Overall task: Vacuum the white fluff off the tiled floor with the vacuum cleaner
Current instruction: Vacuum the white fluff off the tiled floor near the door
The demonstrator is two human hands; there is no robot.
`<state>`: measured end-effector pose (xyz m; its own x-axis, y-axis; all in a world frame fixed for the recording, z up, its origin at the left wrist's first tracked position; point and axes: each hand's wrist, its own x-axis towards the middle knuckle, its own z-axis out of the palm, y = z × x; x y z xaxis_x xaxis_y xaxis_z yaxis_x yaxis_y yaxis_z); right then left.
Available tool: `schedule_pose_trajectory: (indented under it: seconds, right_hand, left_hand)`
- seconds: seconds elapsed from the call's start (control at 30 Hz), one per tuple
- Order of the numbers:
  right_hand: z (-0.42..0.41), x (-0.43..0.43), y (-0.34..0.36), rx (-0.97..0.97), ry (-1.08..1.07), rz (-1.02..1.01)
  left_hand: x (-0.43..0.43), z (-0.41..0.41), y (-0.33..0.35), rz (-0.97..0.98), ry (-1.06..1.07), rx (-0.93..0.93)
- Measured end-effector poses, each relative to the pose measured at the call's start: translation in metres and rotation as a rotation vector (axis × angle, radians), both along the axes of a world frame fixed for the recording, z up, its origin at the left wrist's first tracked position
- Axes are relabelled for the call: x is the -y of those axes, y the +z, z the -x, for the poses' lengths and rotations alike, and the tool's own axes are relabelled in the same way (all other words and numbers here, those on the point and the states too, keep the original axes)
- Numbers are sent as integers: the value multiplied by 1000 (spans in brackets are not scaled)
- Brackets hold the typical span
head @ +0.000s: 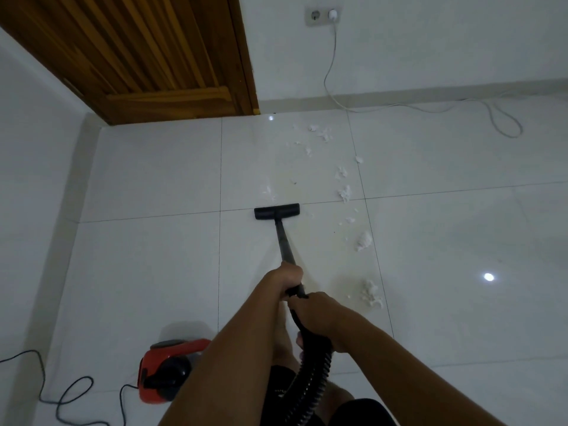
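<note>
- Any lettering on the red vacuum cleaner [166, 373] is too small to read; it is sitting on the tiled floor [153, 167] at lower left, its black power cord [61, 392] snaking away to the left.
- The black wand [284, 244] is pointing away from the person toward the wooden door [153, 47], long axis leaning slightly left.
- The floor head [276, 212] is lying crosswise on a grout line.
- The left hand [289, 276] is gripping the wand, fingers clamped round it.
- The right hand [316, 312] is holding the ribbed hose [310, 373] just behind, fingers curled round it.
- White fluff [364, 241] is trailing right of the head, one tuft just ahead of it.
</note>
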<state>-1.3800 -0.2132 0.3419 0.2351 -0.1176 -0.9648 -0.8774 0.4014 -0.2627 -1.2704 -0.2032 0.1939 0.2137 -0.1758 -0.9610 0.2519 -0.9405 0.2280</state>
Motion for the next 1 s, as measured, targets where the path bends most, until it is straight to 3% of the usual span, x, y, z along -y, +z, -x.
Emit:
schedule_pose_trajectory:
  seconds: [0.3,0.67,1.0]
  right_hand:
    - [-67,42,-19,-20,4,-19]
    - [-144,98,-9,-25,-144,-81]
    - [-205,131,-13,-33,-17,77]
  left_hand:
    - [43,-64,-15,10,-38,11]
    - [102,-141,-9,48,19,-29]
    - [138,-200,3,42,-25,-15]
